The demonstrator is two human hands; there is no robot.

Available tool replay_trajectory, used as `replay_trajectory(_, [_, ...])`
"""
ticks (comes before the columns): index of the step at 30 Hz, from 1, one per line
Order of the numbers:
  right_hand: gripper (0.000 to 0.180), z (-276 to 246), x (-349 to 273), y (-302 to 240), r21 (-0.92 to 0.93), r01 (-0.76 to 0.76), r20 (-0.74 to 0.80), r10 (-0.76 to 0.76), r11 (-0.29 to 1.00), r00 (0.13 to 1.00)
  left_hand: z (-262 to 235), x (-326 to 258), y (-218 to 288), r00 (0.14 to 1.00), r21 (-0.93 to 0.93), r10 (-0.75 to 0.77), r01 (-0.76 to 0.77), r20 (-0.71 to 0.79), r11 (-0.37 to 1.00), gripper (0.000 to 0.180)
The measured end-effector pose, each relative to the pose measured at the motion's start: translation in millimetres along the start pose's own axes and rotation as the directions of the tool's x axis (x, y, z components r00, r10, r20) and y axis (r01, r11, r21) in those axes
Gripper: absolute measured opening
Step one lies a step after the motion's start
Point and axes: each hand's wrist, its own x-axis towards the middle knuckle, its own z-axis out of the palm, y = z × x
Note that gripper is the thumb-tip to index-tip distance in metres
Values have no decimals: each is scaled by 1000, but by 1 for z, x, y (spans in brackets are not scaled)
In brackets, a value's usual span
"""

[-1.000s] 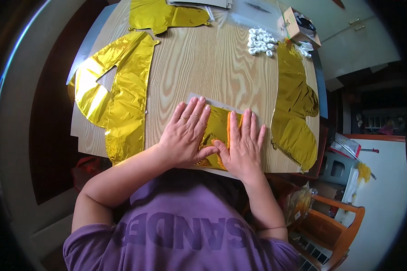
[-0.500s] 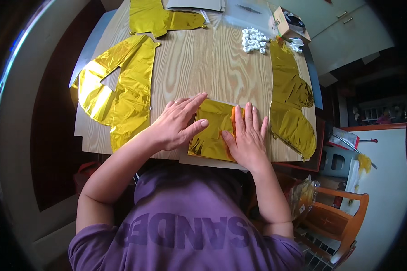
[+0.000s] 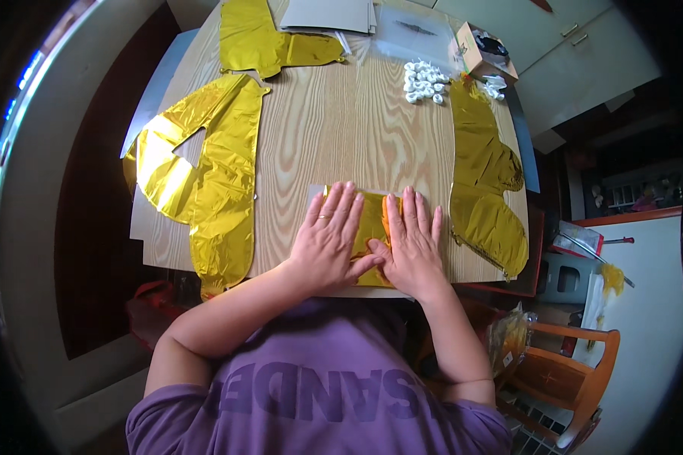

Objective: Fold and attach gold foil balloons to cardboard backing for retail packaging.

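Both of my hands lie flat on a folded gold foil balloon [image 3: 369, 231] at the near edge of the table. My left hand [image 3: 328, 241] covers its left part, fingers stretched out and pointing away from me. On the right part rests my right hand [image 3: 412, 246], also flat, beside an orange-looking edge of the foil. The two thumbs meet or nearly meet in the middle. Under the foil, a pale flat board [image 3: 316, 192] shows at the far left corner and along the near side. Neither hand grips anything.
Flat gold foil balloons lie at left [image 3: 228, 189], far left [image 3: 243, 42] and right [image 3: 482, 174]. Towards the back are a stack of grey boards [image 3: 328, 15], a clear plastic sheet [image 3: 410, 38], small white rolls [image 3: 423, 82] and an open box [image 3: 470, 57]. A wooden chair [image 3: 561, 371] stands at right.
My left hand has come down and right, from hovering at the foil's left edge to lying flat on it. My right hand stays on the foil. The whole view has shifted slightly.
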Motion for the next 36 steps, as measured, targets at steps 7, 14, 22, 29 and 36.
replay_trajectory(7, [85, 0, -2, 5, 22, 30, -12, -30, 999, 999, -13, -8, -3, 996, 57, -37, 33, 86, 998, 102])
replay_trajectory(14, [85, -3, 1, 8, 62, 31, 30, -33, 998, 999, -10, -10, -4, 998, 30, -36, 34, 51, 999, 100])
replay_trajectory(22, [77, -46, 5, 28, 621, -21, -54, 70, 783, 996, -68, 1, -38, 946, -654, -293, 309, 138, 691, 77])
replay_trajectory(29, [74, -30, 6, -12, 300, -41, -52, 59, 953, 997, -63, 3, -14, 996, -294, -88, 91, 25, 952, 68])
replay_trajectory(36, [75, -2, 13, -17, 151, -67, -35, 73, 986, 997, -45, 4, -24, 989, -363, -127, 144, 72, 921, 68])
